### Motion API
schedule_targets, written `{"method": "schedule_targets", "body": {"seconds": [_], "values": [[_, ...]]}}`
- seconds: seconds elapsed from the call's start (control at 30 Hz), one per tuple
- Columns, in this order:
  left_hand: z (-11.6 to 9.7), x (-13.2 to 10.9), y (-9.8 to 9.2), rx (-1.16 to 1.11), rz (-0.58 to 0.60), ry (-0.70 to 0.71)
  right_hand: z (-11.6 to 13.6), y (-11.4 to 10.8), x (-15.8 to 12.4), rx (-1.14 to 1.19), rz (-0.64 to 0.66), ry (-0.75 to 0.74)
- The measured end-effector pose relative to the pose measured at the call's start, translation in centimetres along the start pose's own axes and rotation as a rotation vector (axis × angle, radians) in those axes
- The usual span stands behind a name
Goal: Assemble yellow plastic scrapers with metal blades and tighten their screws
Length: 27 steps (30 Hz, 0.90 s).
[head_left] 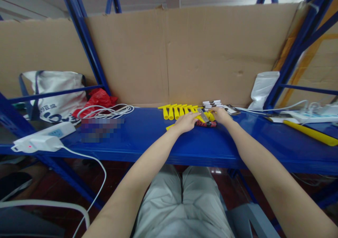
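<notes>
My left hand (186,122) is closed on a yellow-handled scraper, whose flat metal blade (202,115) points up and to the right. The other end of its yellow handle (170,127) shows beyond my wrist. My right hand (221,114) has its fingers curled against a yellow plastic piece (210,116), partly hidden by the fingers. Just in front of both hands lies a red and black tool (206,124). Behind my left hand several yellow T-shaped scrapers (166,112) stand in a row, handles toward me.
White-and-black packets (211,103) are stacked behind my right hand. On the blue shelf (148,139) a white power strip (44,136), coiled cable (113,111) and cloth bag (56,97) lie left. A long yellow tool (311,133) lies right. Cardboard (211,51) backs the shelf.
</notes>
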<state>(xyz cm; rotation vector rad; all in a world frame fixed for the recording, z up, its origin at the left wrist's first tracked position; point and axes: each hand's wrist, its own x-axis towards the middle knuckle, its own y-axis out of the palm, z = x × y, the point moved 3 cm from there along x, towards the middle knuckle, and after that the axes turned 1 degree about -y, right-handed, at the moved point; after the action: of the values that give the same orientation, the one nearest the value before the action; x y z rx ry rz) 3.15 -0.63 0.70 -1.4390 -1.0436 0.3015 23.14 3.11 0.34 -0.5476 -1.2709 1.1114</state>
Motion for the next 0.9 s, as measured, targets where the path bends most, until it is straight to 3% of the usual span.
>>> {"method": "schedule_targets", "body": {"seconds": [0.2,0.33,0.47,0.6,0.77,0.9], "values": [[0.0,0.0,0.0,0.010,0.009,-0.003,0.5,-1.7,-0.1,0.333,-0.339,0.069],[0.0,0.0,0.1,0.021,0.017,0.010,1.1,-2.2,-0.4,0.637,-0.420,0.253],[0.0,0.0,0.0,0.021,0.024,-0.005,2.3,-2.1,-0.9,0.865,-0.350,0.476],[-0.1,0.0,-0.1,0.001,0.030,-0.011,3.6,-2.2,-1.4,1.054,-0.232,0.558],[0.0,0.1,0.1,-0.015,0.023,-0.022,4.8,-2.5,-2.2,1.205,-0.043,0.567],[0.2,0.2,0.2,-0.010,0.005,-0.015,5.3,-2.7,-2.3,1.173,0.023,0.445]]}}
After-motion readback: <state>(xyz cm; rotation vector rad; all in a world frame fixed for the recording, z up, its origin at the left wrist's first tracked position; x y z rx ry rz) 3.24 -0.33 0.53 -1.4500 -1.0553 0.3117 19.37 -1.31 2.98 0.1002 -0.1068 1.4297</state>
